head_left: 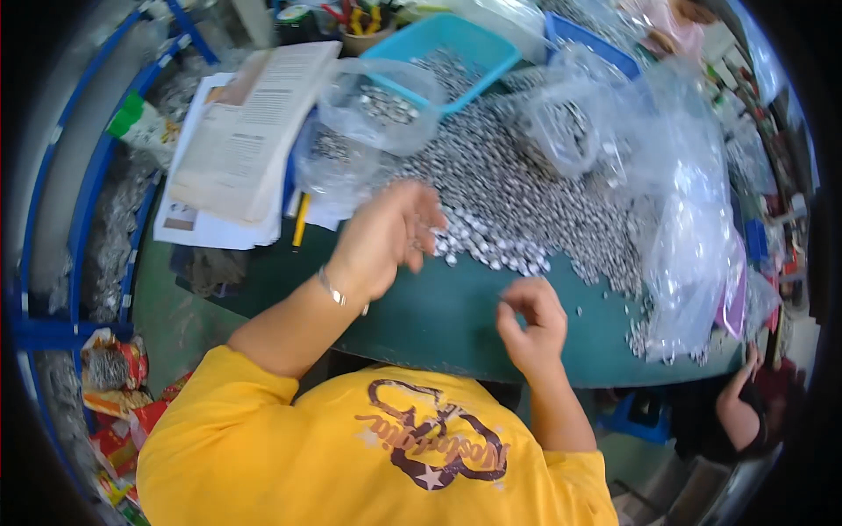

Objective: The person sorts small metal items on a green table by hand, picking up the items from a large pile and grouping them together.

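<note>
A large heap of small grey metal pieces (526,175) spreads over a dark green table (412,316). Along its near edge lies a band of brighter, shinier pieces (491,244). My left hand (386,232), a bracelet at its wrist, hovers at the left end of this band. Its fingers are bent and apart, slightly blurred, with nothing plainly visible in them. Closer to the table's front edge, my right hand (535,326) has thumb and forefinger curled together. Whatever lies between those fingertips is too small to make out.
Clear plastic tubs (338,167) and a turquoise tray (504,66) hold more pieces. Papers (241,131) and a yellow pencil (301,223) lie left. Clear plastic bags (688,219) cover the right side. Other people are at the far right and lower right. Blue shelving (83,219) stands left.
</note>
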`<state>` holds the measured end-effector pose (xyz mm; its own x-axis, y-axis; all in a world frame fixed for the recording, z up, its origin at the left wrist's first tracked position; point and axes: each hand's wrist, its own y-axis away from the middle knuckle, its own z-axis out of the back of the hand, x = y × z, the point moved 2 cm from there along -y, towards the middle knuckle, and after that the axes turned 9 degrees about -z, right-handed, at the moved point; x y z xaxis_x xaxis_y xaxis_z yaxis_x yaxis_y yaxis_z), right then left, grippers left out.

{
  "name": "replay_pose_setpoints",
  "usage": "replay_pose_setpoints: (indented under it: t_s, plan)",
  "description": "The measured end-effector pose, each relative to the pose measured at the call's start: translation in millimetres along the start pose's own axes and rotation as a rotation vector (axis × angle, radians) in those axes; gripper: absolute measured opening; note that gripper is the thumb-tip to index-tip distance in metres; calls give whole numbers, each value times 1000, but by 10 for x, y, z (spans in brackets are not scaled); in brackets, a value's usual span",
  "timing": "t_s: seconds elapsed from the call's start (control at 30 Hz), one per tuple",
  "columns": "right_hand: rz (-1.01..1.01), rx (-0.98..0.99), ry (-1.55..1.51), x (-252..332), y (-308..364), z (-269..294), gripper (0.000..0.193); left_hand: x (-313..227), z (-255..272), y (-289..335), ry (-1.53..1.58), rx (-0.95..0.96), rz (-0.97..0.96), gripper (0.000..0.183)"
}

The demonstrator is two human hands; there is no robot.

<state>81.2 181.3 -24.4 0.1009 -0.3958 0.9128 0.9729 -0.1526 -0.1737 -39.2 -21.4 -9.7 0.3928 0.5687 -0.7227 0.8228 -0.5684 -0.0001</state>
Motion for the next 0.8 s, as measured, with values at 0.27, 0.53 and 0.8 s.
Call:
replay_pose_setpoints:
  t_s: [0.27, 0.53, 0.8]
  plan:
    - [192, -72, 593, -269, -359, -90, 38, 41, 8, 104, -137, -248, 127, 20]
    - [147, 224, 794, -238, -20, -219, 61, -667, 264, -539, -1779, -404, -1070, 26]
    - [302, 376, 410, -172, 56, -223, 37, 609, -74, -216, -1754, 443, -605, 38]
